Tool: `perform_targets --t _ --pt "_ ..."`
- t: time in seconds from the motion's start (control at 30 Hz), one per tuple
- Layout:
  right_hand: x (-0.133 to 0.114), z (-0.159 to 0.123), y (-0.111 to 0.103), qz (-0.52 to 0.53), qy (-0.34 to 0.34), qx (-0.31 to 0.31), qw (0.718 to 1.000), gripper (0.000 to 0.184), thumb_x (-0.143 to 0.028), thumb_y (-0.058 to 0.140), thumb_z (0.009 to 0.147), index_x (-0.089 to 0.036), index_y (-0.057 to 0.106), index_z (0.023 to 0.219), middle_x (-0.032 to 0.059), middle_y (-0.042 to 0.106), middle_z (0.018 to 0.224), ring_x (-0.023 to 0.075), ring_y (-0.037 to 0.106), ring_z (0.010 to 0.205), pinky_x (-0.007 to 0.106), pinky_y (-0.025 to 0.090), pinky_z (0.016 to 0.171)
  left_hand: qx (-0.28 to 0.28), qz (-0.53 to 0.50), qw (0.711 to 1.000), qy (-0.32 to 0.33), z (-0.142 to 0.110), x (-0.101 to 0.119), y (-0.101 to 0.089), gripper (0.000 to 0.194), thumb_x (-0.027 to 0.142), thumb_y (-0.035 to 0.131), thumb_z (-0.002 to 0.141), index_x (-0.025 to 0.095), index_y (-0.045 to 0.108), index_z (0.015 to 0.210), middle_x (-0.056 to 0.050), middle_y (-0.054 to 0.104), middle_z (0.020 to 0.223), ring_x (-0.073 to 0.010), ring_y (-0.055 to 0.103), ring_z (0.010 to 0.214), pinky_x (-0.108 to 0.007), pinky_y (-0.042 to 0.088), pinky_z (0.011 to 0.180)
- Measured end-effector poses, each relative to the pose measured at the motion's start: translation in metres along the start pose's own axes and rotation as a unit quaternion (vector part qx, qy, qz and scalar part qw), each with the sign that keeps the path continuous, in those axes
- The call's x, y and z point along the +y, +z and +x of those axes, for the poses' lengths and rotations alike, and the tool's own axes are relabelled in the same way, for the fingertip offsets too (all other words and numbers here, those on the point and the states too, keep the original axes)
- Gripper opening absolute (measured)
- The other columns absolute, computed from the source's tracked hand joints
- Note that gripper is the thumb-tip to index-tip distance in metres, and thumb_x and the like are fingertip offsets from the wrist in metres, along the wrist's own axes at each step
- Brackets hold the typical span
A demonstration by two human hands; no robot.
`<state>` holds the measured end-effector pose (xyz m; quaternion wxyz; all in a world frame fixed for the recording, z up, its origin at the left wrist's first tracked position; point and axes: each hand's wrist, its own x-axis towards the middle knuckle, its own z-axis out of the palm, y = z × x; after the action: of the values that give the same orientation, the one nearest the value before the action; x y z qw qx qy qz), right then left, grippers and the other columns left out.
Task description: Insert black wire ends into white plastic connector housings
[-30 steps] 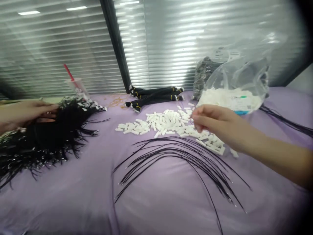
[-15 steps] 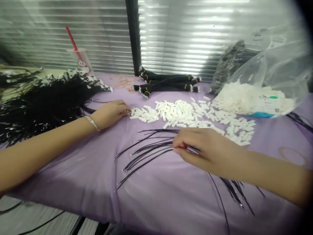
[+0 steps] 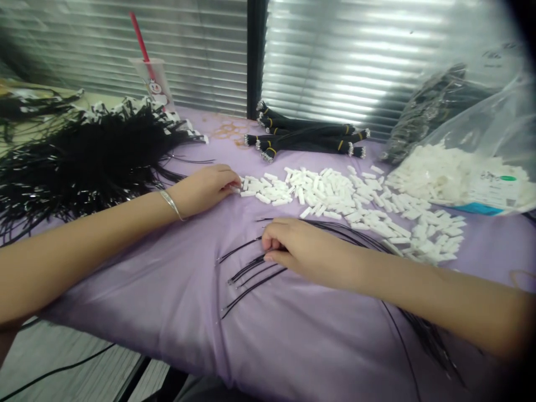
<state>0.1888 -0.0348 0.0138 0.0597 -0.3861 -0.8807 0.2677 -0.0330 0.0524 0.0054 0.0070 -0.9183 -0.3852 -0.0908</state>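
My left hand (image 3: 206, 188) rests on the purple cloth (image 3: 176, 290), wearing a thin bracelet, its fingers curled and pinched on a small white connector at the left end of a spread of white plastic connectors (image 3: 335, 195). My right hand (image 3: 299, 250) lies on a fan of loose thin black wires (image 3: 247, 271), fingers closed, pinching some of them near their metal-tipped ends.
A big pile of black wires with white ends (image 3: 84, 156) lies at the left. Banded black wire bundles (image 3: 305, 139) sit at the back by the window blinds. A clear bag of white connectors (image 3: 469, 173) stands at right. A plastic cup with a red straw (image 3: 153, 84) is behind.
My left hand has left the black wire pile and reached the connectors. My right hand dropped from the connectors onto the loose wires, then slid left along them. The view has shifted left.
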Motion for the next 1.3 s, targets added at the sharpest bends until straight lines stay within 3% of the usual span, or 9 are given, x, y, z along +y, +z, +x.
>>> perform_targets --t 0.13,0.2,0.27,0.37,0.4,0.47,0.6,0.83,1.3 --pt "-0.003 -0.004 -0.006 0.022 -0.013 -0.005 1.000 0.008 -0.016 0.049 0.084 -0.016 0.053 0.076 0.0019 0.055 0.084 0.0125 0.049 0.079 0.025 0.037 0.072 0.013 -0.059 0.997 -0.038 -0.002 0.012 -0.010 0.029 0.023 0.041 0.087 0.008 0.062 0.101 -0.012 0.061 0.096 -0.0218 0.056 0.090 -0.034 0.042 0.085" --pt "-0.002 -0.007 -0.007 0.064 0.008 0.022 0.998 0.008 -0.019 0.046 0.086 -0.017 0.050 0.080 -0.0001 0.056 0.080 0.0110 0.049 0.072 0.024 0.037 0.066 0.017 -0.197 0.976 -0.090 -0.008 0.029 -0.019 0.027 0.023 0.047 0.084 0.011 0.061 0.104 -0.009 0.061 0.094 -0.0202 0.056 0.087 -0.034 0.043 0.084" --pt "-0.001 -0.009 -0.004 0.152 0.028 0.039 0.987 0.005 -0.021 0.045 0.086 -0.018 0.049 0.084 -0.0023 0.057 0.075 0.0094 0.049 0.066 0.023 0.037 0.061 -0.053 -0.439 0.886 -0.138 -0.017 0.052 -0.025 0.021 0.025 0.051 0.084 0.014 0.062 0.098 -0.004 0.062 0.089 -0.0160 0.057 0.083 -0.029 0.045 0.080" --pt "0.002 -0.011 0.003 0.283 0.028 0.063 0.957 0.005 -0.018 0.049 0.083 -0.018 0.053 0.086 -0.0033 0.056 0.072 0.0073 0.048 0.063 0.020 0.037 0.057 -0.120 -0.684 0.686 -0.217 -0.031 0.079 -0.023 0.010 0.022 0.054 0.084 0.017 0.061 0.089 -0.001 0.060 0.089 -0.0104 0.057 0.083 -0.022 0.046 0.079" --pt "0.003 -0.011 0.005 0.304 0.029 0.075 0.949 0.006 -0.017 0.050 0.082 -0.017 0.055 0.085 -0.0034 0.055 0.070 0.0066 0.047 0.062 0.019 0.036 0.056 -0.121 -0.718 0.643 -0.239 -0.035 0.085 -0.020 0.007 0.020 0.056 0.084 0.017 0.061 0.087 0.000 0.060 0.089 -0.0091 0.057 0.083 -0.021 0.047 0.080" --pt "0.005 -0.012 0.008 0.313 0.033 0.096 0.944 0.007 -0.018 0.052 0.081 -0.016 0.059 0.080 -0.0040 0.052 0.066 0.0053 0.043 0.058 0.017 0.034 0.053 -0.115 -0.746 0.600 -0.265 -0.040 0.089 -0.013 0.005 0.018 0.057 0.083 0.017 0.062 0.085 0.001 0.058 0.088 -0.0077 0.057 0.083 -0.020 0.047 0.083" --pt "0.004 -0.015 0.008 0.286 0.060 0.126 0.948 0.015 -0.022 0.053 0.082 -0.015 0.058 0.070 -0.0056 0.046 0.056 0.0036 0.036 0.051 0.016 0.029 0.046 -0.100 -0.747 0.603 -0.261 -0.041 0.085 -0.005 0.005 0.019 0.060 0.082 0.016 0.063 0.085 0.001 0.059 0.085 -0.0073 0.059 0.081 -0.019 0.049 0.081" --pt "0.004 -0.014 0.006 0.228 0.108 0.132 0.959 0.015 -0.018 0.052 0.079 -0.016 0.055 0.064 -0.0066 0.044 0.052 0.0029 0.036 0.048 0.014 0.027 0.043 -0.090 -0.727 0.627 -0.265 -0.036 0.085 -0.011 0.004 0.018 0.060 0.083 0.015 0.063 0.083 0.001 0.063 0.078 -0.0054 0.060 0.074 -0.012 0.049 0.071" --pt "0.000 -0.014 0.003 0.228 0.142 0.112 0.957 0.014 -0.017 0.051 0.075 -0.017 0.053 0.061 -0.0053 0.040 0.049 0.0048 0.034 0.044 0.017 0.024 0.039 -0.091 -0.712 0.631 -0.295 -0.035 0.085 -0.010 0.004 0.020 0.065 0.079 0.016 0.063 0.079 0.001 0.063 0.080 -0.0091 0.062 0.076 -0.020 0.050 0.075"
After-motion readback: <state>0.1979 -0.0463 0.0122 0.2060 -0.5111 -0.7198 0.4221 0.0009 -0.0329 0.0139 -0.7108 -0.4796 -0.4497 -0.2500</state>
